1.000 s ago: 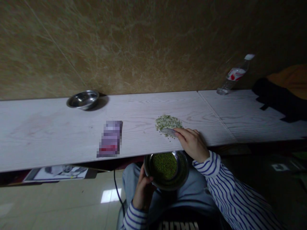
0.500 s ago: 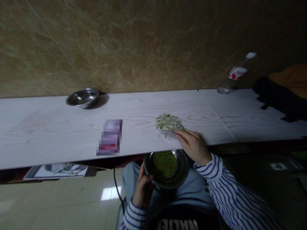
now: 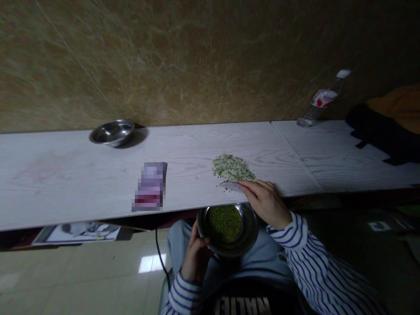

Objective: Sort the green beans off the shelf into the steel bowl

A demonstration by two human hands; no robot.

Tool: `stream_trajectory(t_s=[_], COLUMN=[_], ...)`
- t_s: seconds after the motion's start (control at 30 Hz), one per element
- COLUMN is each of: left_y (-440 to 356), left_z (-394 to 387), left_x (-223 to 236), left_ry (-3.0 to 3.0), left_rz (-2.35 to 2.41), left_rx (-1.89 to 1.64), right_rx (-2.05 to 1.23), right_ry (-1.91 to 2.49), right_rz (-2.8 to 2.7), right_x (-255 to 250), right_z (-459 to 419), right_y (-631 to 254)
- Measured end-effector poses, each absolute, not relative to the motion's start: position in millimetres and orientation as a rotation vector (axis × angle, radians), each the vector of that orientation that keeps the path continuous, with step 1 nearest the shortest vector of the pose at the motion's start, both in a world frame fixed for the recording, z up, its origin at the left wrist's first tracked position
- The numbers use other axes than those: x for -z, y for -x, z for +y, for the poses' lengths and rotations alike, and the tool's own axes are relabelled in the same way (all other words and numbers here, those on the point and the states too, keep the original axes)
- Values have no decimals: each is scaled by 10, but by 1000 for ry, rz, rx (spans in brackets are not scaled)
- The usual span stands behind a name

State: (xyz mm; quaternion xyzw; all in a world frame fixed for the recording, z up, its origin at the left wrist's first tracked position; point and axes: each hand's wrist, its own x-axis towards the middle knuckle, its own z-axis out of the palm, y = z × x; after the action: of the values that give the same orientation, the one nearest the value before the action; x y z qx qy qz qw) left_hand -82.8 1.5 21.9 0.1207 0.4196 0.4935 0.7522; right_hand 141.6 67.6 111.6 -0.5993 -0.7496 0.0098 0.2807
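Observation:
My right hand (image 3: 265, 203) rests at the near edge of the white table and pinches a thin, pale, flat scraper (image 3: 231, 186). The scraper's tip lies along the near side of a low spread of small green and pale seeds (image 3: 232, 167) on the tabletop (image 3: 82, 175). Below the table edge, my left hand (image 3: 196, 258) grips a steel bowl (image 3: 244, 223) in my lap. The bowl holds a heap of green mung beans (image 3: 224, 224). Its far rim sits close under the table edge.
A small steel bowl (image 3: 112, 133) stands at the table's far side, and a pixelated packet (image 3: 149, 187) lies flat left of the seeds. A plastic bottle (image 3: 323, 98) and dark cloth (image 3: 380, 127) sit far right. A black cable (image 3: 160, 249) hangs to the floor.
My right hand and the scraper have shifted slightly toward the table's near edge. The seed patch now reaches a little further right. The view has tilted slightly.

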Motion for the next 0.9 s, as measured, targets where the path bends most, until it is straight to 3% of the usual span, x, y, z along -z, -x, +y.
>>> stream_trajectory(t_s=[0.9], left_y=[856], left_z=[27], left_x=[-172], left_ry=[-248], left_rz=[915], left_rx=[-1075], right_rx=[-1], right_ry=[1710], right_rz=[-1804], right_x=[-1026], right_z=[595], right_y=[-1461])
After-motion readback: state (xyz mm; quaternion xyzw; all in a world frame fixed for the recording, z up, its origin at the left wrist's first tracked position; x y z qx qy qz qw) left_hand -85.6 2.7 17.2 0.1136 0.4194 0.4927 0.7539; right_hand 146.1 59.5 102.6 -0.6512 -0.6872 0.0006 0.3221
